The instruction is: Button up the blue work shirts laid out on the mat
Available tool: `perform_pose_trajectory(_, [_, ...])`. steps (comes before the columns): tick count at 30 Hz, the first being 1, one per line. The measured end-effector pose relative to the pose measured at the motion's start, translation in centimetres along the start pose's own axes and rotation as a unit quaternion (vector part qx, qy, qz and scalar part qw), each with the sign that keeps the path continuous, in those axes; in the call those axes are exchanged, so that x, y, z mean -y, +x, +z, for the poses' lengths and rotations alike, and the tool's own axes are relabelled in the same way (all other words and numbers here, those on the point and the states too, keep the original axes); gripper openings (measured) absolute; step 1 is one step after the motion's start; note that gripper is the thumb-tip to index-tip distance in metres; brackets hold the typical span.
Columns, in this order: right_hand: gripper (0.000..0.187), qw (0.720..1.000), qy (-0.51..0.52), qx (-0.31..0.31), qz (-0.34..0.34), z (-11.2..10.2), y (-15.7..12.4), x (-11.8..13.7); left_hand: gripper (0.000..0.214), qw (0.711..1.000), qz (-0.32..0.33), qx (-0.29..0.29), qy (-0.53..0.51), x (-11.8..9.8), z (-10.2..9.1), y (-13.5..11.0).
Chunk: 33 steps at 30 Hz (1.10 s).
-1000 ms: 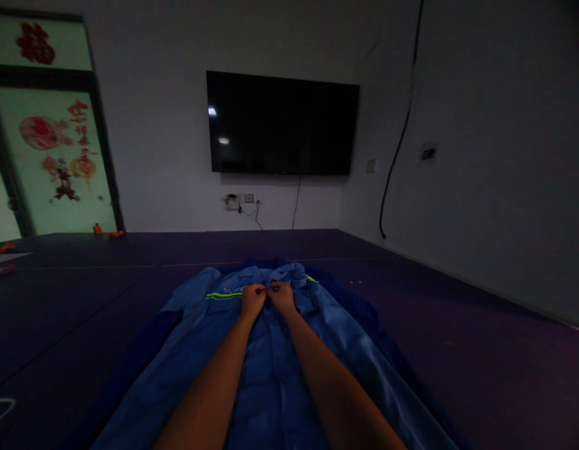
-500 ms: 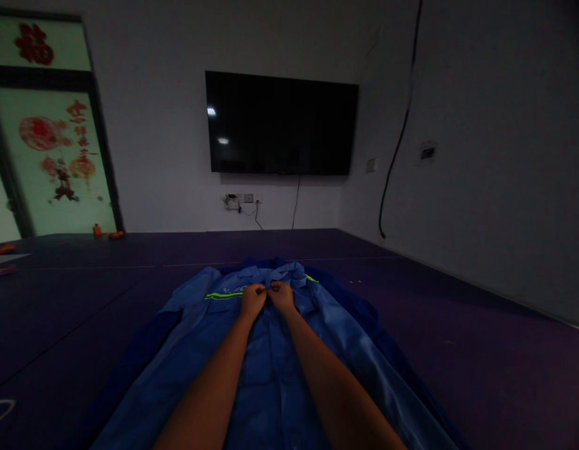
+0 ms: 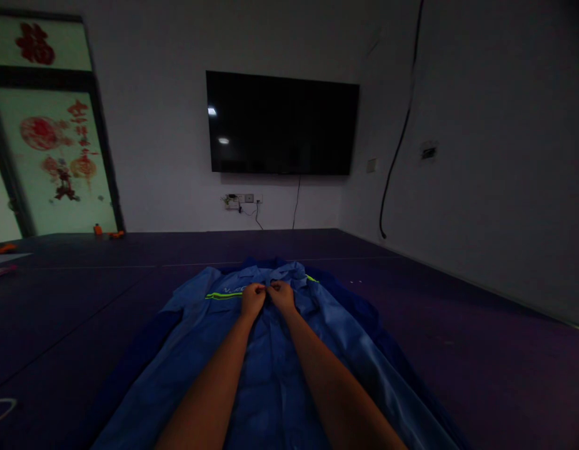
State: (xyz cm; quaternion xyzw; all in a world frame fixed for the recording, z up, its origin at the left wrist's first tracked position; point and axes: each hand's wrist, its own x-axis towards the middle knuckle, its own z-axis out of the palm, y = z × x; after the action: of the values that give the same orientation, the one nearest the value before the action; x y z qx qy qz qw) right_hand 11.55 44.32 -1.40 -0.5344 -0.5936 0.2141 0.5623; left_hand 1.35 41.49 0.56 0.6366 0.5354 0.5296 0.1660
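Observation:
A blue jacket [image 3: 355, 350] with yellow-green stripes lies spread out on the dark purple surface, its collar at the far end. Just below that collar, my left hand [image 3: 253, 300] pinches the jacket's front opening, fingers closed. Right beside it, my right hand [image 3: 282, 296] is pinched on the other side of the same opening, the fingertips of both nearly touching. Whatever small part of the front sits between the fingertips is too small and dark to make out. Both forearms stretch over the lower part of the jacket.
The purple surface [image 3: 458, 337] reaches to the walls. A dark television [image 3: 282, 125] hangs at the back, with sockets and cords below. A black cable [image 3: 397, 153] dangles at the right. Small orange objects [image 3: 97, 229] lie near the glass door [image 3: 50, 156]. A white loop [image 3: 8, 406] is at lower left.
Both hands keep their place on the jacket's front, with only a slight shift of the fingers. The jacket lies as before.

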Motion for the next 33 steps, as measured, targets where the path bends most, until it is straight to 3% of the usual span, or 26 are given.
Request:
perform_pose_trajectory(12, [0.013, 1.0, -0.023, 0.02, -0.005, -0.47, 0.37, -0.04, 0.019, 1.0, -0.003, 0.007, 0.01, 0.2, 0.18, -0.01])
perform_pose_trajectory(28, [0.019, 0.998, 0.046, 0.027, 0.039, -0.7, 0.42, 0.09, 0.02, 1.0, -0.002, 0.011, 0.017, -0.07, 0.13, -0.14])
perform_pose_trajectory(33, [0.014, 0.989, 0.119, 0.005, 0.083, -0.62, 0.28, 0.44, 0.02, 1.0, 0.005, 0.014, 0.009, -0.13, 0.16, -0.02])
